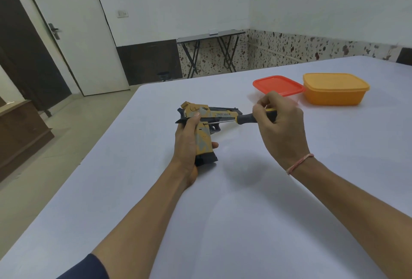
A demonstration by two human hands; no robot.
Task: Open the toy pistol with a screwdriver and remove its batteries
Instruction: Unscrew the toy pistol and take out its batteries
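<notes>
Far left I log a white door (73,33) with a metal handle, standing beside a dark doorway, and a brown wooden cabinet (20,136) on the floor below it. Next, against the back wall, a folding table (209,38) on crossed black legs. In front of me, a table (223,223) under a plain white cloth fills the lower view. My left hand (186,145) comes next: fingers wrapped tight around the grip of the toy pistol (205,122), thumb laid along the rear of the frame, one fingertip showing on the far side of the grip. The pistol is yellow and grey with a dark base, held just above the cloth near the table's middle, barrel pointing right. The screwdriver (245,119) follows: thin metal shaft, tip set against the pistol's side just above the grip, black and yellow handle. My right hand (281,122) has its fingers closed around that handle; a thin pink thread band circles the wrist. Further right, near the far edge, a clear box with a red lid (278,86), and touching or just beside it an orange box (334,89) with its lid on.
</notes>
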